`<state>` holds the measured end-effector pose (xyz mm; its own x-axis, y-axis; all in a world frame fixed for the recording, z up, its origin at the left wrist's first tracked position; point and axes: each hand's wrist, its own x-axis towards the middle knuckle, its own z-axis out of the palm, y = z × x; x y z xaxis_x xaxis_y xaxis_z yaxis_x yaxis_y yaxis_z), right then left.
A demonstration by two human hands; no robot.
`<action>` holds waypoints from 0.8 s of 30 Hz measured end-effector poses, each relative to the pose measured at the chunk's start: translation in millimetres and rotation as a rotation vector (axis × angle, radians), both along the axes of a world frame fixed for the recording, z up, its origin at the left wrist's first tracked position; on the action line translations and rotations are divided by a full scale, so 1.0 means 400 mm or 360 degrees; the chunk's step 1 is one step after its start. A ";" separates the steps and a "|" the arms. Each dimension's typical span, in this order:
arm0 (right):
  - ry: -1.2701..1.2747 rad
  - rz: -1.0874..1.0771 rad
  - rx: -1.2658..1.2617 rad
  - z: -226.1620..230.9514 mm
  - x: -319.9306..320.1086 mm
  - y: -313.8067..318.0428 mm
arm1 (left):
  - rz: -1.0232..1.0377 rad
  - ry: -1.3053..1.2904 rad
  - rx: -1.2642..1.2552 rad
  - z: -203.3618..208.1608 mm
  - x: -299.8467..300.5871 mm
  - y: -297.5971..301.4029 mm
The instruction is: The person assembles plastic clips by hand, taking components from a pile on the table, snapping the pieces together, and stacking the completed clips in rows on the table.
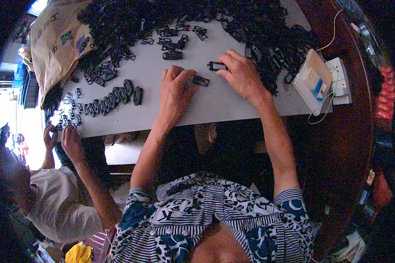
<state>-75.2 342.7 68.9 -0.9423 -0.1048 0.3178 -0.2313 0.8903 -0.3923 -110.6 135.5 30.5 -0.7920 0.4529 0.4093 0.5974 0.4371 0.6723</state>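
My left hand is closed, thumb and forefinger at one end of a small black plastic frame over the pale tabletop. Slightly farther off and to the right, my right hand pinches a black plastic piece with a light middle. The two pieces are close together but apart. Beyond my hands lie several loose black plastic frames. To the left, a slanting row of similar black pieces runs along the table. Their exact kind is too small to make out.
A large heap of black plastic parts covers the table's far side. A printed sack stands at the far left. On the right are a spiral notebook and a white power strip with cables. A co-worker's hands handle small parts at the left.
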 end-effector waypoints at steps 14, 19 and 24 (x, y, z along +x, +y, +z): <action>-0.0026 0.0225 -0.0063 -0.013 0.032 -0.068 | -0.0037 0.0036 0.0028 -0.030 -0.016 0.009; -0.0055 0.0225 -0.0058 -0.006 0.023 -0.073 | -0.0076 -0.0008 0.0025 -0.029 -0.016 0.005; -0.0110 0.0261 0.0004 -0.019 0.019 -0.081 | -0.0125 -0.0045 0.0019 -0.018 -0.006 -0.005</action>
<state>-67.7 310.4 61.1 -0.9321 -0.2595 0.2525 -0.3460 0.8440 -0.4099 -113.1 133.7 23.3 -0.7655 0.5095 0.3931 0.6103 0.3813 0.6943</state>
